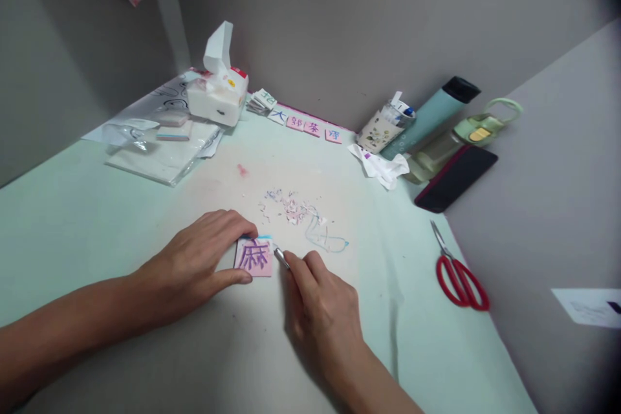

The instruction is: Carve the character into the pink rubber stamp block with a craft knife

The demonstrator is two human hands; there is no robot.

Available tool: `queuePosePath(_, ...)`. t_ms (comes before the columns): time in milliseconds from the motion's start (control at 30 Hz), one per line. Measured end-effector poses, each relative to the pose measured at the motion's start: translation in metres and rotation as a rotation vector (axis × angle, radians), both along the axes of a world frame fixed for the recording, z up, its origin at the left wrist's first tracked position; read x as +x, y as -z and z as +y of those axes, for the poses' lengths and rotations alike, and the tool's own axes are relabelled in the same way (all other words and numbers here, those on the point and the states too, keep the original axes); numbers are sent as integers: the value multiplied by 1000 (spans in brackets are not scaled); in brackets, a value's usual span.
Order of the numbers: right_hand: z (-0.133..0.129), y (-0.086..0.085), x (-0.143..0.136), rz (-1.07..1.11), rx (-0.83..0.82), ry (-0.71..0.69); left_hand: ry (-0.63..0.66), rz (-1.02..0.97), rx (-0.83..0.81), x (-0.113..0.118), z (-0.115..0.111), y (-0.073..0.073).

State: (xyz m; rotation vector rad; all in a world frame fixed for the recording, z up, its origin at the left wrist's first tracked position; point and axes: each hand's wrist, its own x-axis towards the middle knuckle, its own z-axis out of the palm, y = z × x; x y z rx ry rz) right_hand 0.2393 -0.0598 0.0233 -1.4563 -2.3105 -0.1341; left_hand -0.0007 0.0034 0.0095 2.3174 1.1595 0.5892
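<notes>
Left hand (211,249): one, thumb and forefinger parted by the span of a pink block (264,265), gripping its near and far edges. Block: square, flat on the table (97,197) between the two hands, marked with a purple character (a blue strip along the far edge). Right hand (325,301): one, fingers closed around a slim metal knife (281,257), its tip just beside the block's right edge (whether touching, cannot tell). Shavings (294,210): a loose scatter, pink and blue, beyond the block, with a curling thin strand (330,249) nearby. Tiles (313,128): a row along the back edge, bearing characters. Tissue pack (213,103): one, back left, a sheet standing up from it. Cup (373,134): one, patterned, holding pens, beside a teal bottle (427,116). Scissors (458,284): one pair, red-handled, lying at the right.
</notes>
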Motion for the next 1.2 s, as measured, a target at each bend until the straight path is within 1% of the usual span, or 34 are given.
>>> queuePosePath(133, -2, 1, 0, 6, 0, -1, 17, 7, -2, 0, 0, -1)
queuePosePath(367, 2, 2, -1, -2, 5, -6, -4, 4, -26, 1, -1, -2)
queuePosePath(567, -3, 2, -1, -5, 16, -4, 1, 4, -34, 1, -1, -2)
queuePosePath(700, 11, 4, 5, -30, 18, 18, 19, 19, -56, 2, -2, -6)
queuePosePath(767, 19, 4, 13, -11, 32, 90, 37, 32, -88, 2, -3, -7)
queuePosePath(800, 21, 4, 17, 13, 18, 122, 40, 35, -101, 3, -4, -6)
queuePosePath(867, 23, 4, 23, 114, -38, 142, 37, 26, -114, 3, -6, -5)
queuePosePath(967, 19, 1, 25, 345, -110, 133, 30, -18, -94, 4, -7, -1)
queuePosePath(1067, 16, -3, 23, 550, -204, 126, 39, -55, -37, 5, -9, 2)
queuePosePath(1133, 16, -6, 23, 624, -280, 115, 62, -68, 1, 6, -10, 2)
queuePosePath(1200, 16, -9, 23, 640, -332, 83, 77, -66, 16, 7, -12, 2)
